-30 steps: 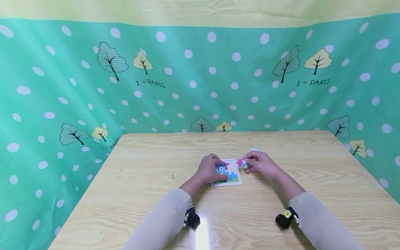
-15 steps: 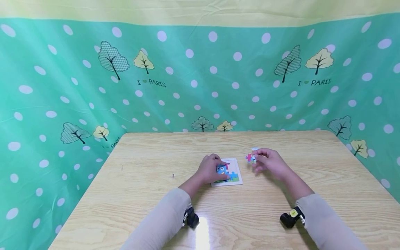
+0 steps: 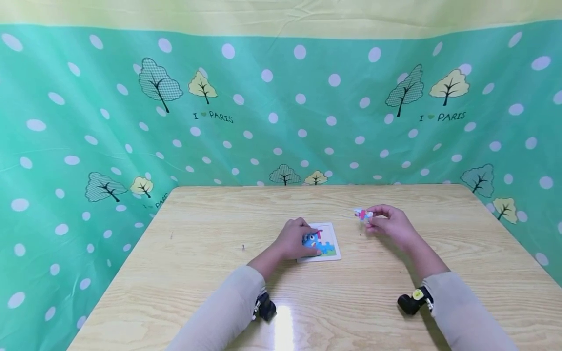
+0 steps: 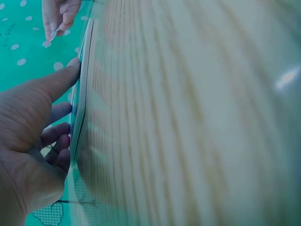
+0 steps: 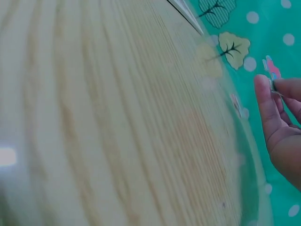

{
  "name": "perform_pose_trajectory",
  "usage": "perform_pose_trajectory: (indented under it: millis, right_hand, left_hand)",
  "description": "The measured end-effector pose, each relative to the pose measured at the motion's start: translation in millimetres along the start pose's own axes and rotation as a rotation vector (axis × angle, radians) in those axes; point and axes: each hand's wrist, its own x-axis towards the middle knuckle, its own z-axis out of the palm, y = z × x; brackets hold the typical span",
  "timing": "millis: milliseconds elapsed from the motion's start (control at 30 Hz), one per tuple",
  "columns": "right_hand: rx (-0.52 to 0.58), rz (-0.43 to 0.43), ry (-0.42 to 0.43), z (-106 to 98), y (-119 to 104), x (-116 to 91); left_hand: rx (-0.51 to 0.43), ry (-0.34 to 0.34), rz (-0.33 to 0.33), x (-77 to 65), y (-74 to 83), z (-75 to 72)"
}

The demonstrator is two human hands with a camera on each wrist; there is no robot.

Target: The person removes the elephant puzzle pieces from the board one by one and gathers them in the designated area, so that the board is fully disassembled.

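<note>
A small white-framed jigsaw puzzle (image 3: 335, 243) with a blue cartoon character lies on the table. My left hand (image 3: 294, 240) rests on its left side, thumb and fingers touching the top. In the left wrist view, the left thumb (image 4: 61, 80) is stretched out against the puzzle's face. To the right and farther back, my right hand (image 3: 392, 225) is raised off the table. It pinches a pink, blue and white jigsaw piece (image 3: 364, 215) between thumb and fingertips. The right wrist view shows this piece's pink part (image 5: 273, 69) sticking up above the fingertips.
The wooden table (image 3: 210, 302) reaches back to a green dotted curtain (image 3: 246, 97). A bright reflection (image 3: 284, 326) shines near the front. A small dark mark (image 3: 243, 247) lies left of the puzzle. Black wrist cameras sit at both sleeves.
My right hand has moved right and back, away from the puzzle, still pinching the jigsaw piece, which has turned and now overlaps a pale piece's spot. The left hand has hardly moved.
</note>
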Motion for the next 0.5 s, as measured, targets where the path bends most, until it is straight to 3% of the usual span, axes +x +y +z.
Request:
perform_pose_trajectory:
  millis: [233,500]
  right_hand:
    - [-0.054,0.018,0.051,-11,5,0]
    - [-0.036,0.038,0.105,-25,12,9]
  left_hand:
    - [-0.015,-0.001,0.012,-1.1,0.2,-0.7]
    - [-0.014,-0.007,0.006,-1.7,1.1,-0.5]
